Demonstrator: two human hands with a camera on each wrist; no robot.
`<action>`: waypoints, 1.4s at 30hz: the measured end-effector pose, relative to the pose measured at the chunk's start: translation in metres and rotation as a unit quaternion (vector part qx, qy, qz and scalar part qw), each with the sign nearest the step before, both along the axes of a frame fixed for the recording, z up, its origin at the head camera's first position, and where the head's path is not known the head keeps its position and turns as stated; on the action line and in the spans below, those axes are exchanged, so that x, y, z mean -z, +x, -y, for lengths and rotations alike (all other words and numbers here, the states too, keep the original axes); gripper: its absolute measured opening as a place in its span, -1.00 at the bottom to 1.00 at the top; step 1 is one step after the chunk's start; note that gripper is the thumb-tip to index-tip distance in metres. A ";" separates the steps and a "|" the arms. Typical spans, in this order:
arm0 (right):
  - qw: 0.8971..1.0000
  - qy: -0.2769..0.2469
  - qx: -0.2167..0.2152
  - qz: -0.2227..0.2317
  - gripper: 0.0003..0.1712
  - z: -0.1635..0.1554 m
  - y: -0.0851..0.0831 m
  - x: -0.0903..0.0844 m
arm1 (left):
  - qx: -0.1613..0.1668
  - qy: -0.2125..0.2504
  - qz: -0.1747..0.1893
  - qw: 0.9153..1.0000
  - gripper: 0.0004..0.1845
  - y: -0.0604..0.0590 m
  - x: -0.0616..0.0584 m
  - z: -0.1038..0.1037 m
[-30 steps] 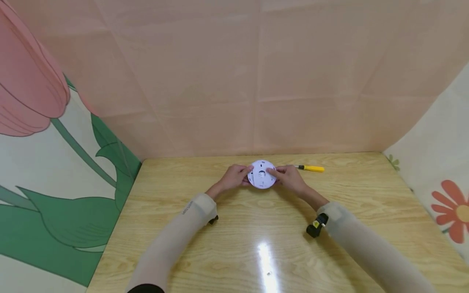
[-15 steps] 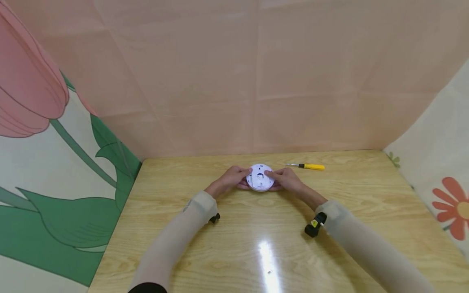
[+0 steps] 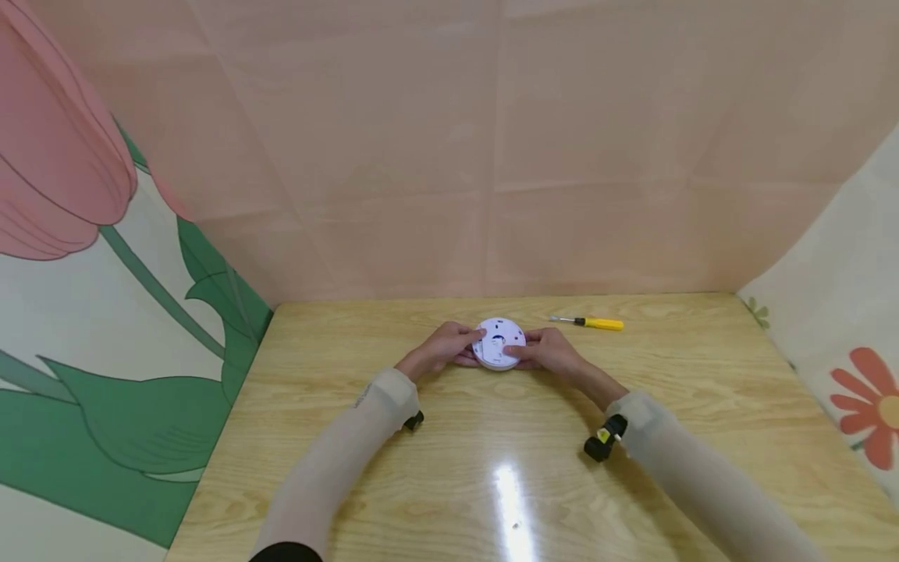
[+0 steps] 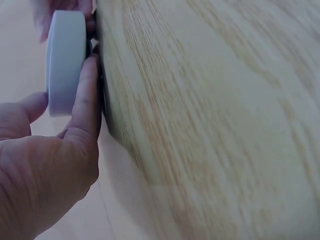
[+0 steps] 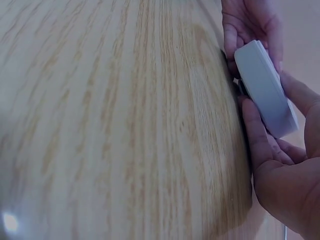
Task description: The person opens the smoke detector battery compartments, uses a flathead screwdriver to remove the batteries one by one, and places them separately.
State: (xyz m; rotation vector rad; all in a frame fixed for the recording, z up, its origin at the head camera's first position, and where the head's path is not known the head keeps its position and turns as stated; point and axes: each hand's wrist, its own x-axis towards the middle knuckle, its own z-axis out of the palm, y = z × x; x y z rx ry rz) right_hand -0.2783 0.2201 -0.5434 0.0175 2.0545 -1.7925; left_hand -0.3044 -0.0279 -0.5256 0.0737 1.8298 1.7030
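On the near part of the wooden table there is a bright glare spot, and both forearms in pale sleeves reach forward over it, each with a small black camera at the wrist. Further in, about the middle of the table, the left hand and the right hand meet around a round white disc. Each hand grips it from its own side, fingers curled under the rim and thumb over the top face. The wrist views show the disc held just above the wood, tilted, with fingers between it and the table. Beyond the right hand, apart from it, a screwdriver with a yellow handle lies flat near the far edge, in front of the pink backdrop
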 end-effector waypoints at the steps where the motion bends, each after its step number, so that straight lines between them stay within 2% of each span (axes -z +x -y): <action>1: 1.000 0.001 0.000 -0.001 -0.29 -0.001 0.001 0.001 | -0.001 0.000 -0.001 1.000 -0.53 0.000 0.001 -0.001; 5: 1.000 0.002 -0.004 -0.004 -0.24 -0.002 0.003 0.001 | -0.004 0.004 -0.007 1.000 -0.51 0.002 0.002 -0.002; 14: 1.000 0.010 -0.003 -0.003 -0.28 0.001 0.002 -0.004 | -0.020 -0.021 -0.033 0.999 -0.49 0.001 0.000 -0.006; 22: 1.000 -0.010 -0.006 0.002 -0.33 0.002 0.002 -0.005 | -0.020 -0.036 -0.034 0.999 -0.56 0.000 0.003 -0.007; 27: 1.000 -0.020 -0.011 -0.007 -0.35 0.002 0.001 -0.003 | -0.018 -0.023 -0.037 0.999 -0.58 0.001 0.001 -0.007; 36: 0.999 0.012 -0.033 -0.020 -0.40 0.000 0.002 -0.009 | -0.027 -0.031 -0.032 0.999 -0.63 0.000 0.001 -0.007; 42: 0.999 -0.002 -0.045 -0.014 -0.43 -0.001 0.000 -0.009 | -0.023 -0.035 -0.015 0.999 -0.67 0.000 -0.002 -0.005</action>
